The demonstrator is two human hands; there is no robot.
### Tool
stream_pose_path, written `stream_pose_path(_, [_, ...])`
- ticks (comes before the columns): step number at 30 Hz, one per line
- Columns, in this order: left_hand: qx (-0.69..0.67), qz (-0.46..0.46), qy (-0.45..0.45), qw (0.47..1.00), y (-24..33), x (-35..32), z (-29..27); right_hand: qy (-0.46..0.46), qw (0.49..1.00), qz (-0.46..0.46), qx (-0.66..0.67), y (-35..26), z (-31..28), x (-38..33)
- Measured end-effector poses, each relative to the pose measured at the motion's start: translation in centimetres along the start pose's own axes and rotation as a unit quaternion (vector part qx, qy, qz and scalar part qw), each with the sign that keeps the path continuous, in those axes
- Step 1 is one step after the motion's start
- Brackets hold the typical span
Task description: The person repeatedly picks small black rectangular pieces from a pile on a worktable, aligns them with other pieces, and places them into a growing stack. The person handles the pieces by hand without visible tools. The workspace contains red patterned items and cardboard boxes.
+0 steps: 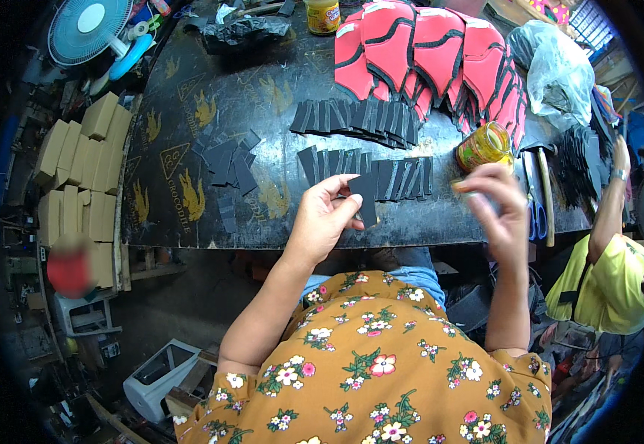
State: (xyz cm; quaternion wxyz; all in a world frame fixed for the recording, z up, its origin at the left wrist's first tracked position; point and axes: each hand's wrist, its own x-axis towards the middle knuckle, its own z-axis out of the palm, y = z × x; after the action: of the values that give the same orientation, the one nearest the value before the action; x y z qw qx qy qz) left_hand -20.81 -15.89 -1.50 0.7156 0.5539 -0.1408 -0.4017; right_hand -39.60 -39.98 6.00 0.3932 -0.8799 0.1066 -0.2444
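Observation:
My left hand (pixel 327 220) pinches a small black rectangular piece (pixel 365 198) between thumb and fingers, above the table's near edge. To the right, my right hand (pixel 498 203) is raised with curved fingers apart, and nothing is visible between them; a fingertip looks yellowish. It is nearest to an open glass jar (pixel 485 145) with yellowish contents, which leans on the table. Just beyond my left hand lies a row of overlapping black strips (pixel 403 177). A second row of black strips (pixel 355 120) lies farther back. Loose black pieces (pixel 226 159) are scattered to the left.
Pink-and-black padded pieces (pixel 440 52) are stacked at the back of the dark table (pixel 189 81). Right of the jar lie blue-handled scissors (pixel 537 218), a hammer (pixel 547 196) and a black stack (pixel 585 163). A person in yellow (pixel 607 285) is at far right. Cardboard boxes (pixel 85 159) stand left.

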Motion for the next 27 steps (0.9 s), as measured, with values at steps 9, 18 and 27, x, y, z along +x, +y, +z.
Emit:
stream_pose_path(9, [-0.008,-0.006,-0.040,0.999,0.6,-0.5,0.5,-0.081,0.993,-0.042,0.078,-0.1,9.4,2.0])
stream_pose_path(18, [-0.106,-0.044,-0.046,0.992,0.2,0.2,0.2,-0.057,0.962,-0.240,-0.119,0.0,7.9,-0.2])
stream_pose_path(27, [-0.071,-0.056,-0.055,0.994,0.6,0.2,0.3,0.011,0.955,-0.210,-0.209,1.1,7.9,1.6])
